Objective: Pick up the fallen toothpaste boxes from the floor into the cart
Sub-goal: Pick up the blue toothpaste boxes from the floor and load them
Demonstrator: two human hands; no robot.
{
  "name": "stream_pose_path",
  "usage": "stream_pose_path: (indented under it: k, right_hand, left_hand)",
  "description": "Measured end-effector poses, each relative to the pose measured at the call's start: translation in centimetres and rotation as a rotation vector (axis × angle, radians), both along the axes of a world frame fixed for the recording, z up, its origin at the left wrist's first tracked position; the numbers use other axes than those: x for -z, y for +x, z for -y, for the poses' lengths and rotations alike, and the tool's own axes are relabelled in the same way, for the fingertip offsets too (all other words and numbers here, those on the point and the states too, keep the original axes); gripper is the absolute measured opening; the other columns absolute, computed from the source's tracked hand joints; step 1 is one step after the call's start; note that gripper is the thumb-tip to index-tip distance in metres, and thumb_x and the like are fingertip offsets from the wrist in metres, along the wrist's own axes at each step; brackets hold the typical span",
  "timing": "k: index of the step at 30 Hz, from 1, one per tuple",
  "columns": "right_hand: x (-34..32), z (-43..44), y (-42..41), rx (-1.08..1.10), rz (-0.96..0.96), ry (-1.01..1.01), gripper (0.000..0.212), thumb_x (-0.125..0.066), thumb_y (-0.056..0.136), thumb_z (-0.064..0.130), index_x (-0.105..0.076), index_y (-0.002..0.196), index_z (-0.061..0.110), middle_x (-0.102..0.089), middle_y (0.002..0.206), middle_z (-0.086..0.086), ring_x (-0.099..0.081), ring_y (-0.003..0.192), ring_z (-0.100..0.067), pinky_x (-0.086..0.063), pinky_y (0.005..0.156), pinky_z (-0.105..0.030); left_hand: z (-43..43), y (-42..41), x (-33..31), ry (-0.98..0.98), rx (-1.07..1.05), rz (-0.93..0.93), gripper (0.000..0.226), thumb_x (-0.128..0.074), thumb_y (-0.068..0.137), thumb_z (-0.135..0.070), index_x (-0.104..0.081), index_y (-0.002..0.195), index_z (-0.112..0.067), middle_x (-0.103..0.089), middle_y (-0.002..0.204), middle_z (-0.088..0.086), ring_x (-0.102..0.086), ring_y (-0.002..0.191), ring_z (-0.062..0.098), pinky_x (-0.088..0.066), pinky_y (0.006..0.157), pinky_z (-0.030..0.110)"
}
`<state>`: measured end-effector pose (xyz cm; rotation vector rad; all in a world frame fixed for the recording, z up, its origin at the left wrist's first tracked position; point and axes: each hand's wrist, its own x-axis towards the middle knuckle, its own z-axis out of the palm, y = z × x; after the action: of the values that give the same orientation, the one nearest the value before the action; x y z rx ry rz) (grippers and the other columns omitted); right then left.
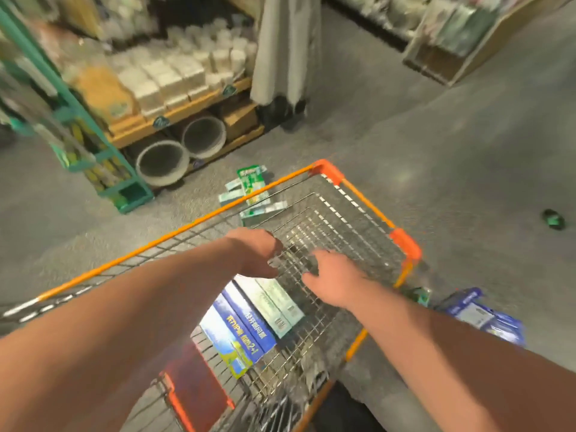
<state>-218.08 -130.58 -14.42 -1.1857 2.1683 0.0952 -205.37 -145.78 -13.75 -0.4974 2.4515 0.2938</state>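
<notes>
A wire cart with an orange rim (pixel 367 201) stands in front of me. Inside it lie blue toothpaste boxes (pixel 240 332) and pale green ones (pixel 277 304) side by side. Both my hands hover over the cart's inside: my left hand (pixel 255 252) has its fingers curled downward and holds nothing that I can see, and my right hand (pixel 335 277) has its fingers spread and is empty. Several green and white toothpaste boxes (pixel 249 190) lie in a heap on the floor beyond the cart's far left side. More blue boxes (pixel 480 313) lie on the floor to the cart's right.
A wooden shelf (pixel 184 110) with white packages and two round tubs (pixel 184 148) stands at the back left, beside a green rack (pixel 103 157). A person in a long pale garment (pixel 286 57) stands behind the cart. A small dark green item (pixel 553 219) lies far right.
</notes>
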Motion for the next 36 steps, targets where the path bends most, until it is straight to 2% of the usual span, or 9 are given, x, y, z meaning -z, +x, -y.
stream_pose_path:
  k: [3,6,10,14,18,21,27,31,36]
  right_hand:
    - [-5.4,-2.9,-3.0,0.06,-0.013,-0.07,0.065,-0.055,0.091,0.054,-0.046,0.144,0.017,-0.058,0.135,-0.013,-0.058,0.119,-0.033,-0.051,0.097,-0.044]
    - [-10.2,-6.5,-6.4,0.078,-0.075,-0.118,0.058,-0.058,0.091,0.053,-0.055,0.134,0.015,-0.062,0.131,-0.013,-0.06,0.118,-0.033,-0.05,0.096,-0.039]
    - [-15.6,-13.4,-10.9,0.139,-0.153,-0.137,0.047,-0.057,0.094,0.05,-0.064,0.124,0.013,-0.067,0.121,-0.015,-0.063,0.111,-0.033,-0.051,0.087,-0.034]
    - [-19.0,-22.0,-15.8,0.211,-0.221,-0.098,0.052,-0.057,0.097,0.045,-0.06,0.135,0.009,-0.063,0.132,-0.016,-0.058,0.123,-0.033,-0.049,0.097,-0.035]
    - [-20.5,-31.0,-20.6,0.327,-0.264,-0.103,0.056,-0.054,0.099,0.045,-0.055,0.138,0.004,-0.058,0.138,-0.019,-0.054,0.128,-0.034,-0.046,0.101,-0.035]
    - [-20.6,-37.6,-23.7,0.391,-0.255,-0.114,0.055,-0.054,0.098,0.044,-0.059,0.134,0.002,-0.06,0.135,-0.021,-0.056,0.125,-0.035,-0.047,0.099,-0.036]
    - [-18.1,-47.1,-28.6,0.493,-0.168,-0.099,0.055,-0.055,0.096,0.045,-0.056,0.136,0.006,-0.06,0.133,-0.016,-0.056,0.12,-0.033,-0.048,0.1,-0.042]
    - [-15.7,-49.8,-31.9,0.526,-0.103,-0.048,0.055,-0.057,0.095,0.046,-0.056,0.135,0.008,-0.06,0.132,-0.014,-0.056,0.12,-0.032,-0.048,0.1,-0.042]
    - [-12.6,-49.7,-37.2,0.574,-0.051,-0.02,0.058,-0.057,0.096,0.047,-0.053,0.139,0.009,-0.06,0.135,-0.014,-0.057,0.121,-0.032,-0.047,0.101,-0.041]
  left_hand:
    - [-2.2,-3.2,-6.0,-0.014,0.07,-0.032,0.062,-0.058,0.096,-0.056,-0.043,0.151,-0.032,-0.057,0.145,0.002,-0.056,0.129,0.026,-0.048,0.103,0.035]
    - [-4.9,-7.2,-11.3,-0.061,0.129,-0.073,0.068,-0.059,0.095,-0.056,-0.037,0.155,-0.031,-0.053,0.148,0.005,-0.053,0.133,0.027,-0.045,0.105,0.034]
    - [-10.1,-13.0,-16.4,-0.122,0.229,-0.149,0.066,-0.062,0.092,-0.057,-0.044,0.149,-0.029,-0.056,0.144,0.003,-0.054,0.13,0.027,-0.045,0.102,0.034]
    - [-16.6,-19.3,-18.6,-0.12,0.297,-0.186,0.07,-0.065,0.091,-0.056,-0.043,0.151,-0.027,-0.054,0.147,0.004,-0.054,0.131,0.027,-0.046,0.105,0.035]
    - [-24.6,-25.1,-19.4,-0.104,0.372,-0.194,0.066,-0.067,0.093,-0.05,-0.045,0.15,-0.025,-0.057,0.144,0.004,-0.055,0.13,0.026,-0.045,0.105,0.032]
    - [-31.0,-29.2,-18.8,-0.103,0.44,-0.166,0.067,-0.065,0.092,-0.052,-0.044,0.15,-0.025,-0.059,0.141,0.004,-0.055,0.129,0.027,-0.046,0.104,0.035]
    - [-42.2,-35.8,-16.4,-0.086,0.559,-0.172,0.068,-0.056,0.096,-0.057,-0.038,0.153,-0.024,-0.056,0.145,0.004,-0.055,0.129,0.026,-0.049,0.101,0.04]
    - [-45.3,-38.7,-14.5,-0.069,0.604,-0.129,0.065,-0.056,0.097,-0.052,-0.038,0.152,-0.023,-0.057,0.143,0.005,-0.056,0.127,0.026,-0.05,0.102,0.043]
    - [-44.6,-44.7,-10.8,-0.046,0.624,-0.092,0.065,-0.056,0.097,-0.05,-0.039,0.152,-0.019,-0.057,0.143,0.007,-0.055,0.129,0.027,-0.049,0.104,0.046]
